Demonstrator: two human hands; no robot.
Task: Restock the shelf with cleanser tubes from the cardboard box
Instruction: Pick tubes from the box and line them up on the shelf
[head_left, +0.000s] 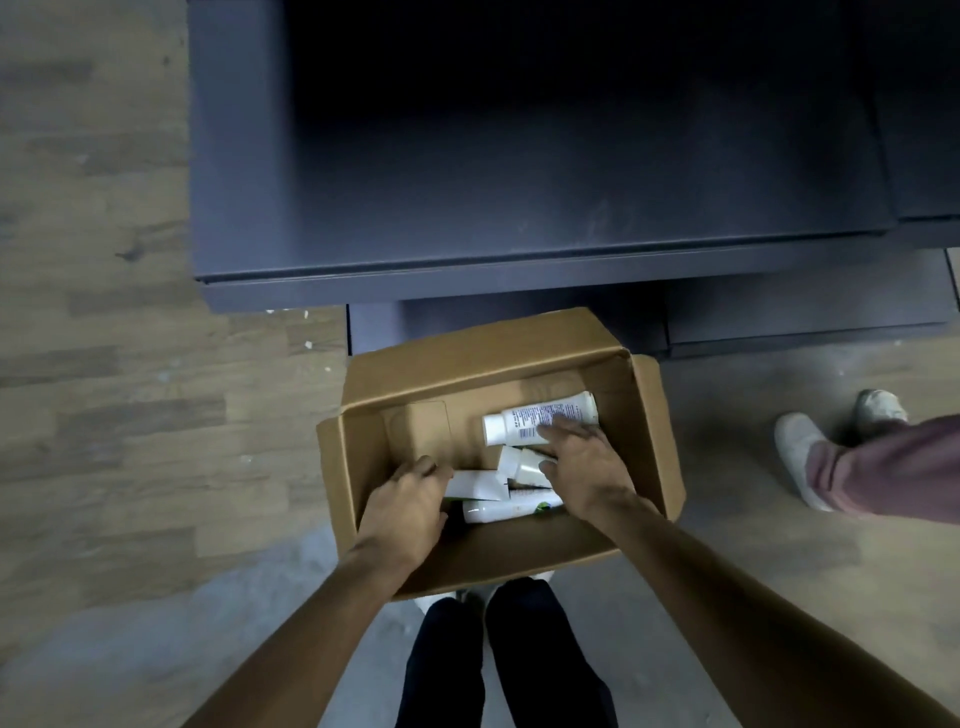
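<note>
Cardboard box: brown, open-topped, flaps spread outward, standing on the floor just in front of the shelf unit and just ahead of the person's dark-trousered legs.

Contents: several white cleanser tubes lying loose in the near and right part of the box. One printed tube lies flat across the far right of the box floor, cap end to the left. A small heap of tubes lies nearer the person, overlapping one another; the exact count is hard to tell. The left part of the box floor is bare cardboard.

Left hand: inside the box at its near left, fingers curled down at the end of a white tube in the heap; whether it grips the tube cannot be told.

Right hand: inside the box at the right, fingers extended, fingertips resting on the printed tube, thumb beside the heap.

Shelf: dark blue-grey, low, its board bare and dim.

At the right edge: a second person's leg in reddish trousers and pale shoes, well apart from the box.
</note>
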